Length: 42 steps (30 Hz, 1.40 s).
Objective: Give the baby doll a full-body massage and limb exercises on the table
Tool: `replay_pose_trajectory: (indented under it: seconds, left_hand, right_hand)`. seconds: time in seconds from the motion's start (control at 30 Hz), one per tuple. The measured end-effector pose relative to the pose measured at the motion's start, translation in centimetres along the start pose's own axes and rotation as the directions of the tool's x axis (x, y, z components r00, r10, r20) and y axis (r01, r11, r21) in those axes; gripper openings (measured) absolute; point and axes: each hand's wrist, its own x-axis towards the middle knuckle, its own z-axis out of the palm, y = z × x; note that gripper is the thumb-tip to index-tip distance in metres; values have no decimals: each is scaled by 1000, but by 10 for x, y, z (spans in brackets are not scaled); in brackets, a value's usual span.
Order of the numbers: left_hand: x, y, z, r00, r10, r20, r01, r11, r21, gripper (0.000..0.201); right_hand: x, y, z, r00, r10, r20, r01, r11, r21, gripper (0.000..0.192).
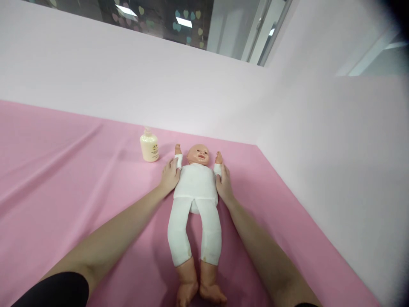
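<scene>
We rest our left hand (169, 175) and right hand (223, 184), palms flat and gripping nothing, against the doll (196, 183), pressing gently and evenly at both sides.

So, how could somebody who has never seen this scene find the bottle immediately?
Start at the pink cloth covering the surface, then find the baby doll lying face up, with the left hand at its side. The bottle stands upright just beyond that hand: small, cream-coloured, the only container there.
</scene>
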Motion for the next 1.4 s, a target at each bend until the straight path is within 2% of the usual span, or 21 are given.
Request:
replay_pose_trajectory:
  seconds: [0.2, 0.33, 0.6, 0.8, 1.0, 1.17, 1.23, 1.3, 1.4]
  left_hand:
    - [-1, 5, -6, 994, -84, 71, 76, 992, 100, 51]
    - [0, 8, -10, 982, -144, 123, 124, 980, 156, 51]
    - [3, 2, -8, 979, -158, 132, 130, 972, 196, 53]
    - [4, -5, -5, 990, -110, 85, 97, 984, 152, 52]
    - [3, -2, -9, 984, -144, 108, 134, 987, 92, 54]
    - [2, 1, -13, 987, -135, 92, 145, 982, -117, 57]
    - [1, 3, -13, 994, -106, 33, 111, 964, -242, 65]
    - [0, 6, -13, 999, -33, -31, 21, 944, -329, 70]
    - [-4, 12, -15, 990, 115, -78, -134, 940, -314, 64]
  right_hand:
    - [1, 10, 4, 996, 77, 40, -77, 997, 11, 60]
    - [1, 15, 5, 997, 74, 30, -74, 997, 26, 57]
    - [4, 18, 5, 992, 122, 37, -123, 992, 25, 57]
    - [2, 20, 6, 990, 144, 2, -144, 987, 70, 56]
    - [1, 13, 3, 996, 86, 10, -86, 989, 123, 56]
    - [1, 3, -1, 984, 167, -58, -152, 968, 202, 65]
    - [1, -1, -2, 984, 156, -85, -132, 961, 243, 69]
    - [-1, -5, -3, 989, 97, -108, -64, 960, 271, 72]
    - [-4, -11, -4, 993, -36, -113, 65, 963, 263, 72]
